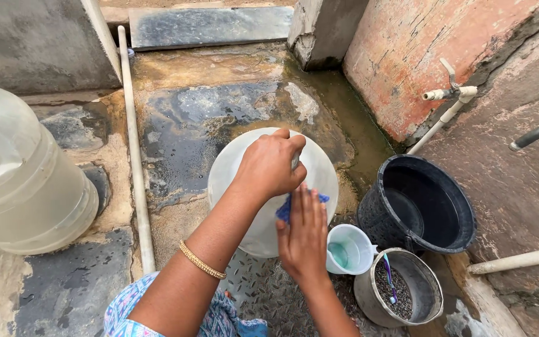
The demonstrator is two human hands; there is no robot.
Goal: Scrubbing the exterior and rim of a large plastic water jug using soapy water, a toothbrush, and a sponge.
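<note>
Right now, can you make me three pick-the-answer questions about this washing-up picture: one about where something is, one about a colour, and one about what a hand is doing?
1. Where does the black bucket stand?
A. right of the white plate
B. left of the big water jar
C. on top of the plate

2. What colour is the cloth?
A. red
B. blue
C. green

3. What is the left hand doing?
A. hanging free
B. turning the tap
C. gripping the plate's edge

Answers: 1 A, the bucket sits at the plate's right. 2 B, the cloth under the right hand is blue. 3 C, its fingers curl over the rim.
</note>
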